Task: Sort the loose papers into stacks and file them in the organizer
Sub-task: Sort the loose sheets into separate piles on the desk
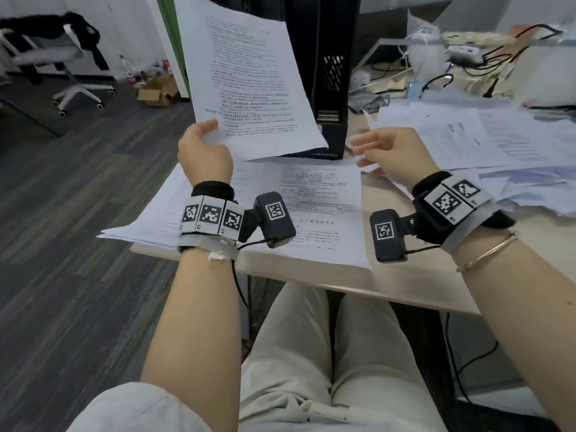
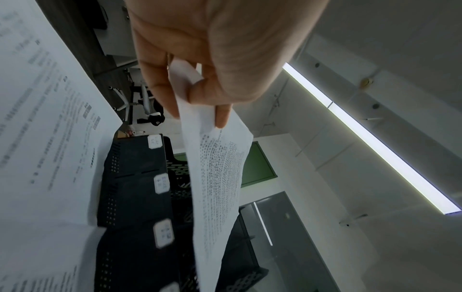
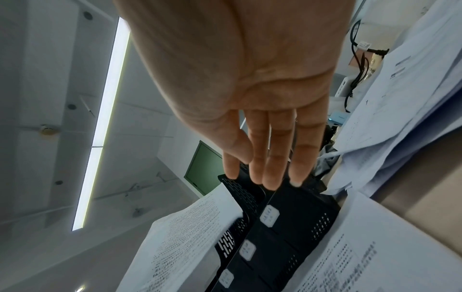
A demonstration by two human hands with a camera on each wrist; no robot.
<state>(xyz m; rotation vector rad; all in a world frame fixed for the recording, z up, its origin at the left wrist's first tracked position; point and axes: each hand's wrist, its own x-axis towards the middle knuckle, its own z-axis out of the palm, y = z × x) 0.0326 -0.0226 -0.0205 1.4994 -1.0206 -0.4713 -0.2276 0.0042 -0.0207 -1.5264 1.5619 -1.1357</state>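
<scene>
My left hand [image 1: 204,145] pinches the lower left corner of a printed sheet [image 1: 249,76] and holds it raised in front of the black organizer [image 1: 330,88]. The left wrist view shows thumb and fingers [image 2: 160,92] clamped on that sheet [image 2: 220,177]. My right hand [image 1: 386,148] hovers with straight fingers [image 3: 272,158] just right of the organizer [image 3: 295,217], holding nothing. A flat stack of papers [image 1: 311,207] lies on the desk below both hands. Loose papers [image 1: 467,141] are spread over the right side of the desk.
The desk's front edge [image 1: 343,282] runs above my lap. Cables, a power strip [image 1: 464,51] and clutter fill the back right. A white office chair [image 1: 62,57] and a cardboard box [image 1: 159,92] stand on the floor to the left.
</scene>
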